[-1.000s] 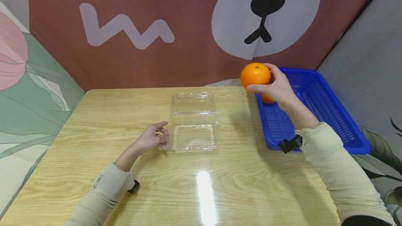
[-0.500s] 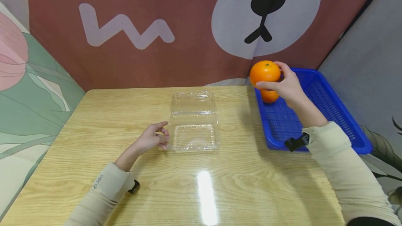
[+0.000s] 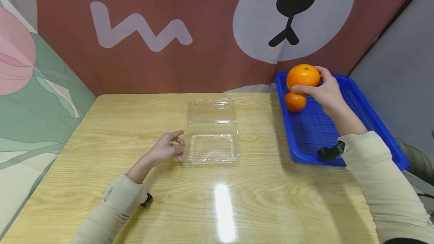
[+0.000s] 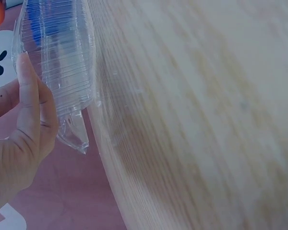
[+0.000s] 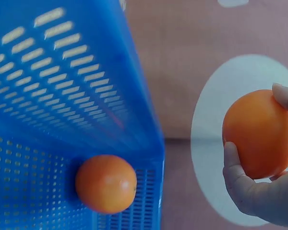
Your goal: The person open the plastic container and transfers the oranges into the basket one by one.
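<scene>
While the left hand [image 3: 167, 150] stays resting loosely against the open clear clamshell [image 3: 211, 138], the right hand [image 3: 323, 89], gripping an orange [image 3: 303, 76], has drifted back over the blue basket [image 3: 379, 123] (second orange [image 3: 295, 101] lies inside).

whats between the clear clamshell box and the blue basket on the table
Only bare wooden table between the clear clamshell box and the blue basket, as the head view shows.

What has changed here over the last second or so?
The right hand, gripping the larger orange, has carried it rightward, away from the table, to above the blue basket, over the smaller orange lying there. The left hand stays against the open clear plastic box, which hasn't moved.
</scene>
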A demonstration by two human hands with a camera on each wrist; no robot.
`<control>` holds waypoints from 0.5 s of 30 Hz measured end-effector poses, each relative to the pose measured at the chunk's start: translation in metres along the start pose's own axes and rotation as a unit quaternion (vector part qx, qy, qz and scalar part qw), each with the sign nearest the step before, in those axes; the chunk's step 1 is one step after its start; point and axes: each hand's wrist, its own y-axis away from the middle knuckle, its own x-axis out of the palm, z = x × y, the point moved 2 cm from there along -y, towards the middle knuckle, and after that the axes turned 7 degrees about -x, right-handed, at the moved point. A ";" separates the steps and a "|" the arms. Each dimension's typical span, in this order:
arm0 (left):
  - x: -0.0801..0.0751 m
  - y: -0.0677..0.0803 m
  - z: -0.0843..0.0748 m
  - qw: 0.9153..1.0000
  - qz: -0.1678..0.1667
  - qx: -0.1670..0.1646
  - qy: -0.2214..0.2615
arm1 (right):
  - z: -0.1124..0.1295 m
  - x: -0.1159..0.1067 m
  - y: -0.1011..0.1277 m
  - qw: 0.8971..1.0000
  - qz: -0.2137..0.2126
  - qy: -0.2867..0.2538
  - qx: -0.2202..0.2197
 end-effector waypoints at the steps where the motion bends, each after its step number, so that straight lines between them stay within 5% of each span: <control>1: 0.000 0.000 0.000 1.000 -0.001 -0.001 0.000 | -0.002 -0.001 -0.001 1.000 -0.001 0.000 0.003; 15: 0.000 0.000 0.000 1.000 0.002 0.001 -0.002 | -0.027 -0.016 -0.008 0.999 -0.016 0.011 0.035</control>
